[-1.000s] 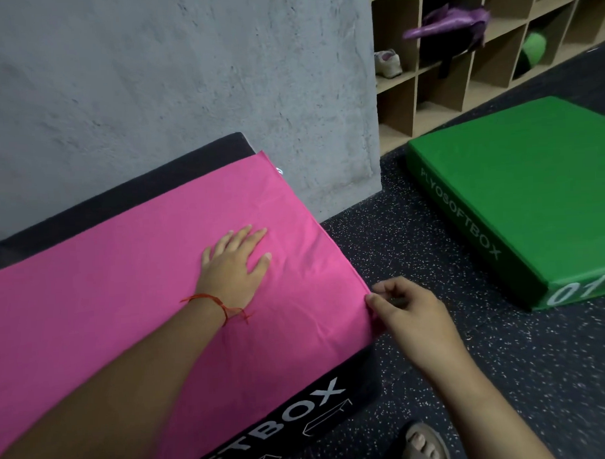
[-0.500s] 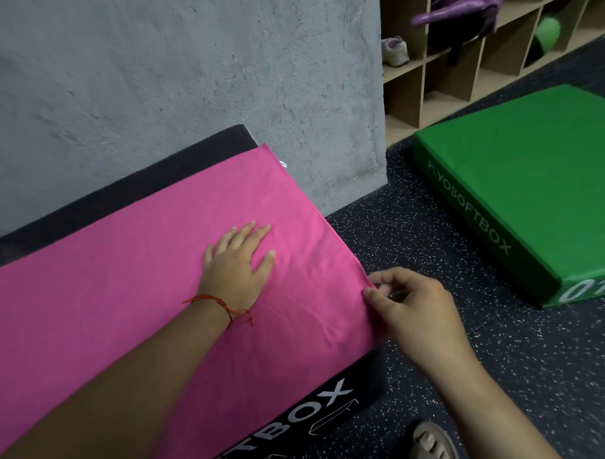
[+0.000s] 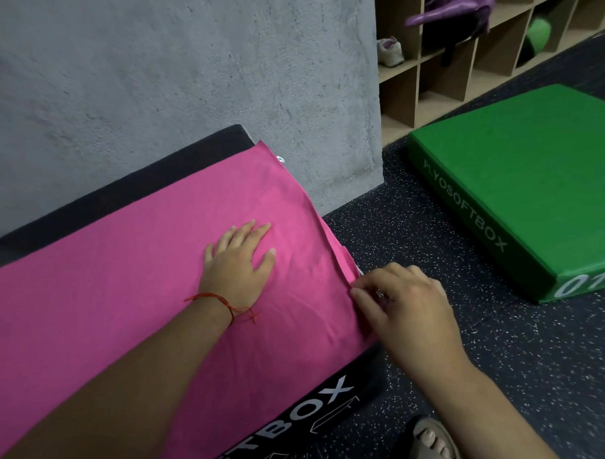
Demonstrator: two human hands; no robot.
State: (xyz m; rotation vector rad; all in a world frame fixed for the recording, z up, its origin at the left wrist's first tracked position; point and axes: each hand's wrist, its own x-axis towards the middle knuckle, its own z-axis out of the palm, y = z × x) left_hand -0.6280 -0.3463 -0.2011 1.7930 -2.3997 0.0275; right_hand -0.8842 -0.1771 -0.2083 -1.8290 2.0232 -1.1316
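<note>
- We see a flat pink fabric cloth [image 3: 125, 304] spread over the top of a black padded box [image 3: 301, 425] with white lettering. The box stands against a grey concrete wall [image 3: 152, 80].
- The left hand [image 3: 239, 266], with a red thread bracelet [image 3: 224, 302] at the wrist, lies flat on the cloth, fingers straight.
- The right hand [image 3: 406, 304] pinches the cloth's right edge with curled fingers, a little apart from the left hand.
- A green padded box [image 3: 533, 187] lies on the dark speckled floor [image 3: 505, 376] to the right, well apart from the black box.
</note>
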